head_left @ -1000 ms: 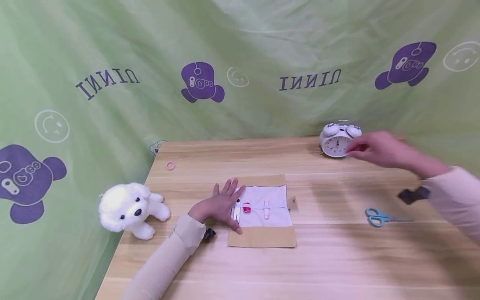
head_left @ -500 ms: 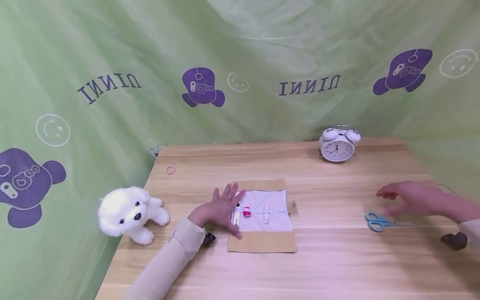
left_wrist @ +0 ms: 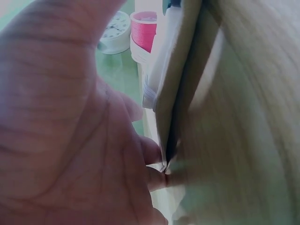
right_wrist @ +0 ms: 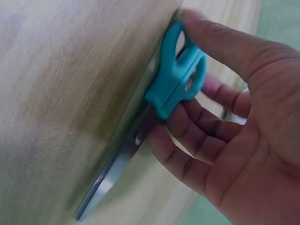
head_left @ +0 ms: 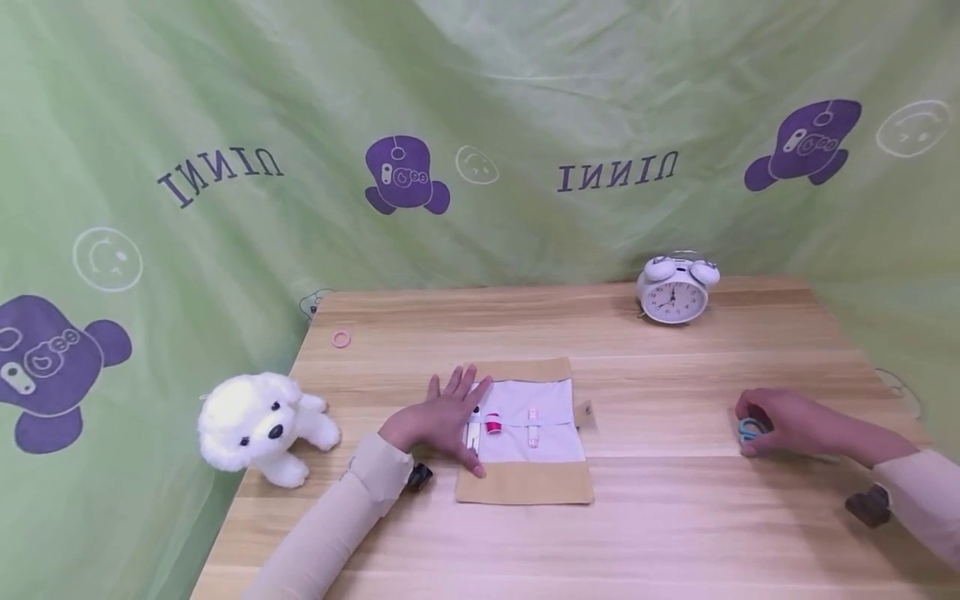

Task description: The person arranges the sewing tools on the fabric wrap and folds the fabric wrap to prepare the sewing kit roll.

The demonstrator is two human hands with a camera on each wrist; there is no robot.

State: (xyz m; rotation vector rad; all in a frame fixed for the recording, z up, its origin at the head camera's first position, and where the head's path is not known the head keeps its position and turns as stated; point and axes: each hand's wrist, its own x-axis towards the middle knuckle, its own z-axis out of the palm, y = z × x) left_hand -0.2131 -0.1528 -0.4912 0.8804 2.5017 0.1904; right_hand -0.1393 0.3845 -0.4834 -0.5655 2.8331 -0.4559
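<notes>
Right hand (head_left: 787, 423): fingers pinching teal scissors (right_wrist: 168, 89), blades (right_wrist: 112, 173) mostly hidden behind them in head view
Left hand (head_left: 437, 422): fingers spread, sewing pouch (head_left: 525, 483) partly covered beneath them

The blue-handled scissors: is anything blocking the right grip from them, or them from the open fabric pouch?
Nothing visible stands between the right grip and the blue-handled scissors: they touch. Toward the fabric pouch, only bare tabletop shows in between.
</notes>
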